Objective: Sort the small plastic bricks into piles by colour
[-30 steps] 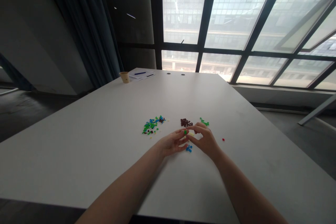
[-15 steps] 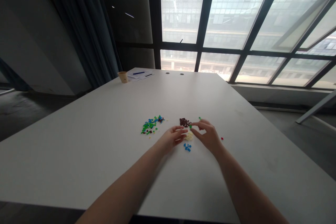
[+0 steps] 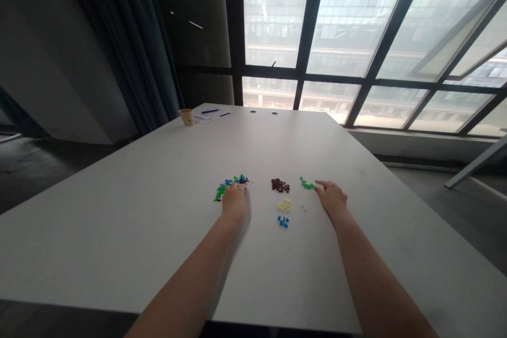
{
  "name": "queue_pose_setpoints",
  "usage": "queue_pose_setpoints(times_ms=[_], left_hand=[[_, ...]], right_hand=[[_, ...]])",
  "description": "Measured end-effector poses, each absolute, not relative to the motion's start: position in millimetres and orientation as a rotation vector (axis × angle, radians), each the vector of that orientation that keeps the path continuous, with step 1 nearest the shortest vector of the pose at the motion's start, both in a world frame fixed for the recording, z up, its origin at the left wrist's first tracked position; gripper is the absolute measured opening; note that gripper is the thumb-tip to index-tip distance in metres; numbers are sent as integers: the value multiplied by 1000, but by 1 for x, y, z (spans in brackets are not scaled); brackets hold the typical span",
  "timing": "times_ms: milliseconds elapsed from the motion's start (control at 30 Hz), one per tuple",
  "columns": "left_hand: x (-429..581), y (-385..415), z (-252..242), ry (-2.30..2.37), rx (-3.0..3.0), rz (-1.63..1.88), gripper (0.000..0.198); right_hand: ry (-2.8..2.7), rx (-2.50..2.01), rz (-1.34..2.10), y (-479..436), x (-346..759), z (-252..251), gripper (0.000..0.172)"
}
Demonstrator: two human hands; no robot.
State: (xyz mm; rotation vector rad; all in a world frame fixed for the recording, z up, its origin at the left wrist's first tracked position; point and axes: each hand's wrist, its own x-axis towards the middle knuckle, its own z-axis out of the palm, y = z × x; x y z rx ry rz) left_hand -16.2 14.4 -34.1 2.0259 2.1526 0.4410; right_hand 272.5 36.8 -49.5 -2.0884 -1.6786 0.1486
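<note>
The left hand lies blurred on the near edge of a mixed pile of small plastic bricks, green and blue with a few dark pieces; its fingers are pressed down into the pile, and whether they grip anything cannot be told. The right hand lies flat and open, well apart from the left, its extended fingers at the end of a loose strip of green bricks. Between the hands sit separate small heaps: brown bricks farther off, cream bricks nearer, and blue bricks nearest the viewer, with two white pieces just beside the cream heap. All lie on a pale counter. Risks: a quick sweep of the left hand could scatter the mixed pile, and the right fingers could drag green bricks out of line. Any reach across would pass over the middle heaps, where a low wrist or sleeve could knock pieces together. Far off at the counter's end stand a paper cup and papers bearing a pen, below a tall window.
</note>
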Motion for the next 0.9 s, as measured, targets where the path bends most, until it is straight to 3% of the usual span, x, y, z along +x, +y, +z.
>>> queue_pose_setpoints(times_ms=[267,433,633,900], left_hand=[[-19,16,-31,2118,1939,481,26],[-15,16,-30,1930,1890,805,26],[8,4,-18,1244,1153,1018,15],[18,-5,-11,763,473,925,16]], right_hand=[[-1558,-1986,138,24,276,-26,34],[-1617,-1848,185,17,262,-19,35],[-1786,-1557,314,6,232,-15,30],[-1938,-1205,472,-13,199,-6,20]])
